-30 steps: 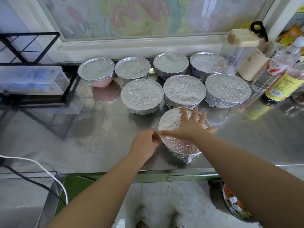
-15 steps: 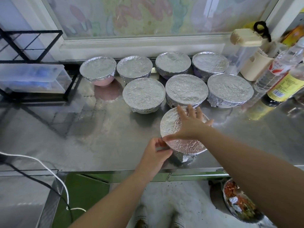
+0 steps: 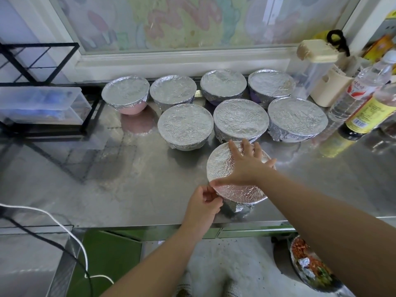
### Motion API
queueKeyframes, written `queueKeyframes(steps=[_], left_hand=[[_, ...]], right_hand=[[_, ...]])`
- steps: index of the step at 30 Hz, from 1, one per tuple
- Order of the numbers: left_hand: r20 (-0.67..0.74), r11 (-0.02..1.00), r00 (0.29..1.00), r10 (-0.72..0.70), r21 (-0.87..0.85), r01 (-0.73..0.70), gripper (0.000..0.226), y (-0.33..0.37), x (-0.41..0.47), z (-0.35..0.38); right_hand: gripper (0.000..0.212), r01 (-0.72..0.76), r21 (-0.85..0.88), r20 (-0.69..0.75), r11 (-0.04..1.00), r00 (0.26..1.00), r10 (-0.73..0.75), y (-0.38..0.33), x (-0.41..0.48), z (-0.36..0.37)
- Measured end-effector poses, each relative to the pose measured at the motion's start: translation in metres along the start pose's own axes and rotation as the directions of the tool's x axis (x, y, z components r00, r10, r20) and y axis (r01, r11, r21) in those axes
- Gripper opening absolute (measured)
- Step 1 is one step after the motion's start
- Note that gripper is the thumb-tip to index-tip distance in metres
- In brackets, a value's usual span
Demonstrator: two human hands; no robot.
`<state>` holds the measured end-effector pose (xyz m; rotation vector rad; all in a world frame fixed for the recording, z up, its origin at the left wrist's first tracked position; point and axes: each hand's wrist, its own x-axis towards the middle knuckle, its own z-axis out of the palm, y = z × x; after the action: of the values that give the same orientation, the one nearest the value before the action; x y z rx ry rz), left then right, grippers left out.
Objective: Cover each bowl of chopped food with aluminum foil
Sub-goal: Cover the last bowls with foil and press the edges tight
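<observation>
A foil-covered bowl stands near the front edge of the steel counter. My right hand lies flat on its foil top, fingers spread. My left hand pinches the foil at the bowl's near-left rim, pressing it against the side. Behind it stand several more foil-covered bowls in two rows, among them a pink one at the far left and one directly behind the near bowl.
Bottles and a cream container crowd the right back corner. A black wire rack with a clear plastic box sits at the left. A white cable hangs at lower left. A dish of scraps sits below the counter.
My left hand has slid down from the bowl's left rim to its near-left side, pinching the foil. My right hand stays flat on top.
</observation>
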<state>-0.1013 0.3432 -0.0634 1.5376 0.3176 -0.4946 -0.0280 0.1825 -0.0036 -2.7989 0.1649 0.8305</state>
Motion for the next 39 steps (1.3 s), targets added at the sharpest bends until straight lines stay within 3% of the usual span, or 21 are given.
queueKeyframes(steps=[5,12,16,20,25,39], left_hand=[[0.106,0.977,0.989,-0.101,-0.175,0.119,0.033,-0.005,-0.011,0.004],[0.185,0.980,0.981,-0.066,-0.170,0.098,0.046,-0.011,-0.019,0.010],[0.123,0.981,0.992,-0.028,-0.187,0.051,0.050,-0.009,-0.020,0.016],[-0.007,0.991,0.996,0.086,-0.099,-0.086,0.056,-0.011,-0.022,0.020],[-0.048,0.980,0.978,0.201,0.001,-0.201,0.036,-0.016,-0.026,0.026],[-0.090,0.975,0.972,0.218,0.067,-0.212,0.008,-0.016,-0.017,0.016]], right_hand=[[0.148,0.001,0.007,-0.007,1.000,1.000,-0.001,0.001,0.000,0.000],[0.148,-0.003,-0.001,0.003,1.000,1.000,0.003,0.001,0.001,0.000],[0.148,0.004,0.003,0.004,1.000,1.000,-0.004,0.001,0.002,0.001],[0.147,0.006,0.008,0.000,1.000,1.000,-0.006,0.002,0.002,0.001],[0.147,0.009,0.000,-0.002,1.000,1.000,-0.009,0.002,0.001,0.001],[0.147,0.021,0.001,-0.008,1.000,1.000,-0.021,0.003,0.002,0.003]])
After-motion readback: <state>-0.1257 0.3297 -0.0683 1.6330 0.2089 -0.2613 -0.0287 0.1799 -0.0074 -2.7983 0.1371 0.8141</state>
